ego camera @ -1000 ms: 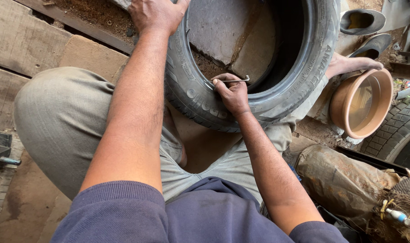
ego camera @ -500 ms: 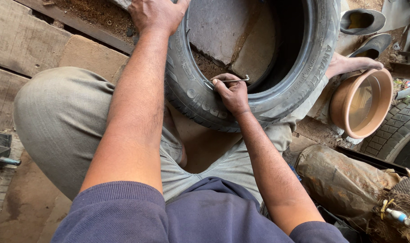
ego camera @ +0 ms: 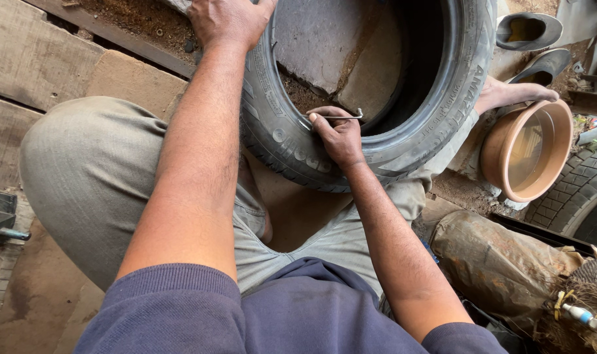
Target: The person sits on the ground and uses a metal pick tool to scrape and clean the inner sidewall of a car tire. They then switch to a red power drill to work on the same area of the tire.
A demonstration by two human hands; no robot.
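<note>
A black tyre point(ego camera: 436, 111) stands tilted between my knees, resting on my grey trousers. My left hand point(ego camera: 229, 18) lies on top of the tyre's tread at the upper left, steadying it. Holding a thin metal tool point(ego camera: 341, 118), my right hand point(ego camera: 338, 136) presses against the tyre's inner rim on the near side. The tool's bare end points right across the tyre's opening. Through the opening I see stone slabs and dirt.
A brown clay bowl point(ego camera: 528, 149) with water sits to the right, by my bare foot point(ego camera: 508, 94). Two dark shoes point(ego camera: 528, 31) lie at the upper right. Another tyre point(ego camera: 583, 190) is at the right edge. Wooden planks point(ego camera: 56, 65) are on the left.
</note>
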